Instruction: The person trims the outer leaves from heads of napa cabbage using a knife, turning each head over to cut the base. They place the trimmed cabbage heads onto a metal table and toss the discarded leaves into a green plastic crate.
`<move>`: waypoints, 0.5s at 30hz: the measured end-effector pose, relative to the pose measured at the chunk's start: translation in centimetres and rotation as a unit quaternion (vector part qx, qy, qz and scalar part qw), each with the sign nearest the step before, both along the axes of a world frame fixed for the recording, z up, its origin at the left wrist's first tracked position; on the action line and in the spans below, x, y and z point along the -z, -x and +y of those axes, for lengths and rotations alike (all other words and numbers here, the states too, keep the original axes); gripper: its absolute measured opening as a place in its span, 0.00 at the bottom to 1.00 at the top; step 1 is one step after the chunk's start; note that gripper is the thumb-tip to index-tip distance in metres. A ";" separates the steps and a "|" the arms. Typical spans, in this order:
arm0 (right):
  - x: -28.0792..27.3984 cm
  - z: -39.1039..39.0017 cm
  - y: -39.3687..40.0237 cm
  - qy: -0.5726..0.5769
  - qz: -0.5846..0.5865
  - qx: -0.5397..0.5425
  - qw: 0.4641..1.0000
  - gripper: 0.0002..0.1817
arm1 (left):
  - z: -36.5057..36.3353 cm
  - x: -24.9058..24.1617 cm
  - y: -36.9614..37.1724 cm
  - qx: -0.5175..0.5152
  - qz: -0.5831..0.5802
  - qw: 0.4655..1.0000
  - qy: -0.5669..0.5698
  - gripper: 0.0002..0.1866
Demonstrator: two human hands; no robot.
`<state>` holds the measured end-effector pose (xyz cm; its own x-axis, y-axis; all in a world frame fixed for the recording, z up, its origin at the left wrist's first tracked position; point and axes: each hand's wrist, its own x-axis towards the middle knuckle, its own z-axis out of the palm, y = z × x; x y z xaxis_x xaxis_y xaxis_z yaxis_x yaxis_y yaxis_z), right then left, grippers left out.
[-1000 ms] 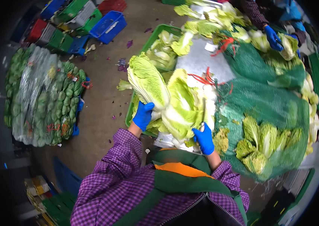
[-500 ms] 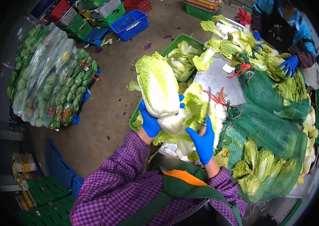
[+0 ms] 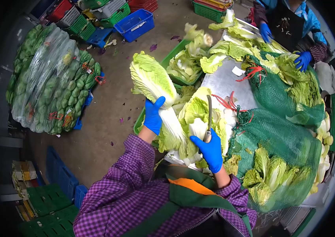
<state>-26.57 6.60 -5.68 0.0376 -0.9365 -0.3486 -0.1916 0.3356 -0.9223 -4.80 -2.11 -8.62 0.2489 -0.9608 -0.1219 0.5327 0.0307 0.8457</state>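
In my left hand, gloved in blue, I hold a napa cabbage near its base, its leafy top tilted up and to the left. Pale cabbage leaves lie just below and beside that hand. My right hand, also gloved in blue, is closed around the wooden handle of a knife, whose slightly curved blade points upward. The blade is apart from the held cabbage. More loose leaves are heaped behind and beside the knife.
A green crate of leaves stands beyond the metal table. Green mesh sacks with cabbages lie at right. A co-worker's gloved hands are among leaves at the far right. Left on the floor stands a wrapped cabbage stack.
The held cabbage has moved left and tilted, my left hand shifting slightly with it. Loose leaves now lie below it. A blurred leafy clump has appeared over the green crate. The co-worker's hands moved.
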 end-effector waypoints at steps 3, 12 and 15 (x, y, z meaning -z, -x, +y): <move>4.0 -0.2 0.7 0.155 0.141 0.018 0.978 0.44 | -0.7 -1.2 -0.9 0.011 0.020 0.999 0.036 0.37; 0.6 -3.5 2.5 -0.187 -0.596 0.027 0.780 0.25 | -1.7 -14.8 0.5 0.360 -0.599 0.589 0.405 0.43; 1.8 -1.4 2.1 -0.157 -0.655 0.053 0.738 0.25 | 1.0 -13.4 1.3 0.222 -0.719 0.531 0.390 0.39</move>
